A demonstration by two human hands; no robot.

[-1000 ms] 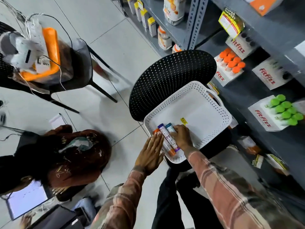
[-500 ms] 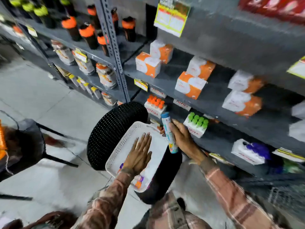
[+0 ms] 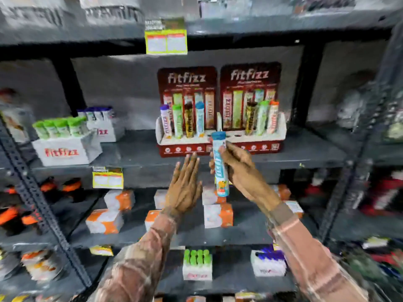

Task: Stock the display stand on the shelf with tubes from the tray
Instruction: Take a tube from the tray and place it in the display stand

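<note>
whole frame smeared for me, shelf tags (image 3: 166, 42) unreadable, tube (image 3: 219, 164) label partly under right hand (image 3: 241, 171), top-shelf goods cropped

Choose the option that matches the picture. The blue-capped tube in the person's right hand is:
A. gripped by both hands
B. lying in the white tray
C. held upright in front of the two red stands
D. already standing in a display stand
C: the right hand grips the blue-capped tube upright before the red stands; the left hand is open and empty.
</note>
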